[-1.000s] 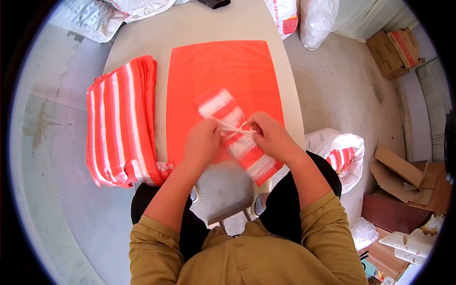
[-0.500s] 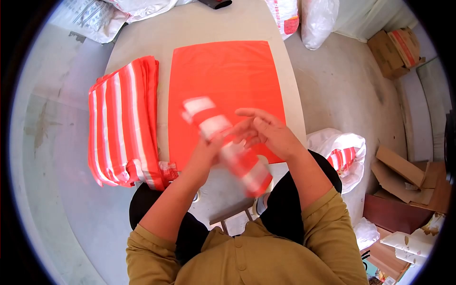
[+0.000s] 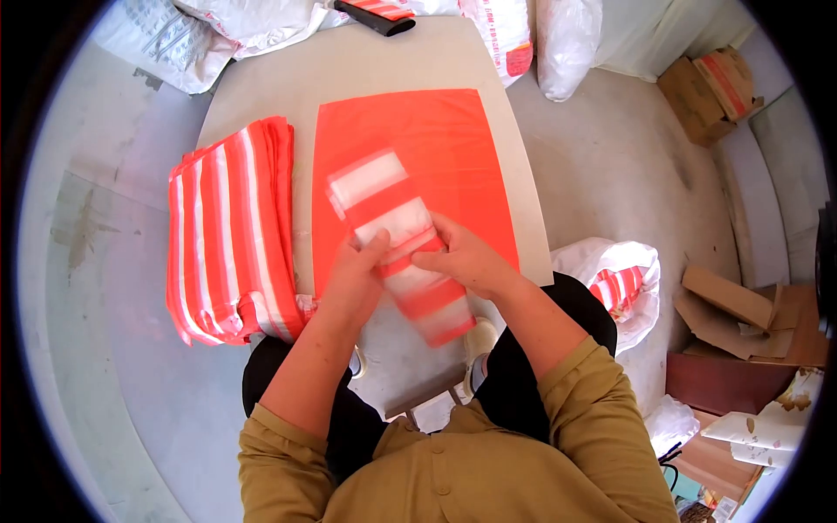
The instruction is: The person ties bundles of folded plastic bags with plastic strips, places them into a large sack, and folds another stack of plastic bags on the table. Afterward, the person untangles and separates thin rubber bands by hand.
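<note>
A folded bundle of red-and-white striped plastic bags (image 3: 392, 218) is held slantwise over the front part of a flat red plastic sheet (image 3: 436, 131). My left hand (image 3: 356, 272) grips the bundle's left side, thumb on top. From the right, my right hand (image 3: 466, 258) closes on its opposite edge, the thumb lying across the upper face. The bundle's near end hangs past the table edge above my lap and is slightly blurred. Fingers under the bundle are hidden. To the left lies a thick stack of striped plastic bags (image 3: 231, 231).
The sheet and stack lie on a beige table (image 3: 288, 70). A black object with a striped piece (image 3: 384, 17) sits at its far edge. White sacks (image 3: 257, 22) stand behind. On the right are an open sack (image 3: 649, 261) with striped bags inside and cardboard boxes (image 3: 728, 301).
My right hand, loose with fingers spread before, has closed on the bundle's right side. The bundle is less blurred and has shifted slightly. The view has tilted a little, showing more of the far edge.
</note>
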Action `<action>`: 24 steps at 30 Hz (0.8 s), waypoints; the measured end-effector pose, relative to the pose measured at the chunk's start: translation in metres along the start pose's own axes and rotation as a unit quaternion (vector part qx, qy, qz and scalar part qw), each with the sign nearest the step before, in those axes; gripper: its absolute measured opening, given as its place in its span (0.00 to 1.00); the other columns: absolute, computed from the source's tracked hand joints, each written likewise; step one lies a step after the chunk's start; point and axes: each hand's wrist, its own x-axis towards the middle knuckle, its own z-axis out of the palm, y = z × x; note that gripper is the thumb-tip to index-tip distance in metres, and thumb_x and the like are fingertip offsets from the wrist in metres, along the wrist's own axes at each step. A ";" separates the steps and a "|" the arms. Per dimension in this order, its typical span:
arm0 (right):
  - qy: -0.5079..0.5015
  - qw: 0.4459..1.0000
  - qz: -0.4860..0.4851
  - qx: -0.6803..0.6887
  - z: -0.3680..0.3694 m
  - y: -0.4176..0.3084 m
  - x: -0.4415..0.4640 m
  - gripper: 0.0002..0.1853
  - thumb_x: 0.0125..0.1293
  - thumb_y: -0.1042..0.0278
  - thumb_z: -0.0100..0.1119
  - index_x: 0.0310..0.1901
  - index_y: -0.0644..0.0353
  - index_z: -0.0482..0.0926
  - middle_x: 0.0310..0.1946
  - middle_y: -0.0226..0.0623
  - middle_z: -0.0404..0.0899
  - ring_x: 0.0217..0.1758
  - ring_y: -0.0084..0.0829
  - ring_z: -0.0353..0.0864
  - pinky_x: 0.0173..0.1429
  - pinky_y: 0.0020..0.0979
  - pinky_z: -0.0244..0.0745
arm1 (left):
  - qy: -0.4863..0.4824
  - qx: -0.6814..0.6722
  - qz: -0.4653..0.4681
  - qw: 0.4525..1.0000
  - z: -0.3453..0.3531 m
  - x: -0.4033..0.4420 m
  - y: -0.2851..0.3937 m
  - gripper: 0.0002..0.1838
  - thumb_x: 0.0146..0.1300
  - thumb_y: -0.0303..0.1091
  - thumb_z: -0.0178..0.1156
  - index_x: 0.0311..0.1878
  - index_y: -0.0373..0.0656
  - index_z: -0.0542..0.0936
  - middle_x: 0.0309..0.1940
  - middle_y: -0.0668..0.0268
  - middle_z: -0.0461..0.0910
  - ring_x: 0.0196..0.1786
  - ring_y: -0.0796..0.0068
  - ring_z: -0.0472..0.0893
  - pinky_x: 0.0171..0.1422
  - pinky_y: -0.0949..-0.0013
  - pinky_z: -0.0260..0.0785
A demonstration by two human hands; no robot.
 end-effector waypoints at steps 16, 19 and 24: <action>0.113 0.960 -0.255 -0.006 -0.045 -0.088 -0.107 0.31 0.63 0.81 0.65 0.68 0.61 0.68 0.59 0.29 0.77 0.63 0.21 0.73 0.66 0.29 0.71 | -0.108 0.158 0.106 0.976 -0.016 0.022 0.040 0.32 0.76 0.47 0.51 0.76 0.42 0.59 0.74 0.55 0.63 0.77 0.60 0.63 0.78 0.58 0.56; 0.267 0.893 -0.361 -0.028 -0.106 -0.100 -0.177 0.31 0.63 0.78 0.67 0.68 0.59 0.68 0.59 0.31 0.78 0.61 0.26 0.77 0.64 0.34 0.75 | -0.106 0.481 0.128 0.861 -0.049 0.038 -0.007 0.31 0.70 0.38 0.56 0.74 0.41 0.63 0.75 0.56 0.62 0.77 0.57 0.61 0.79 0.57 0.55; 0.463 0.776 -0.429 0.002 -0.202 -0.063 -0.283 0.23 0.69 0.76 0.58 0.65 0.60 0.70 0.56 0.36 0.79 0.57 0.33 0.81 0.62 0.38 0.78 | -0.092 0.792 0.246 0.551 -0.030 0.012 -0.056 0.34 0.57 0.30 0.63 0.70 0.38 0.69 0.76 0.53 0.60 0.77 0.50 0.60 0.79 0.53 0.54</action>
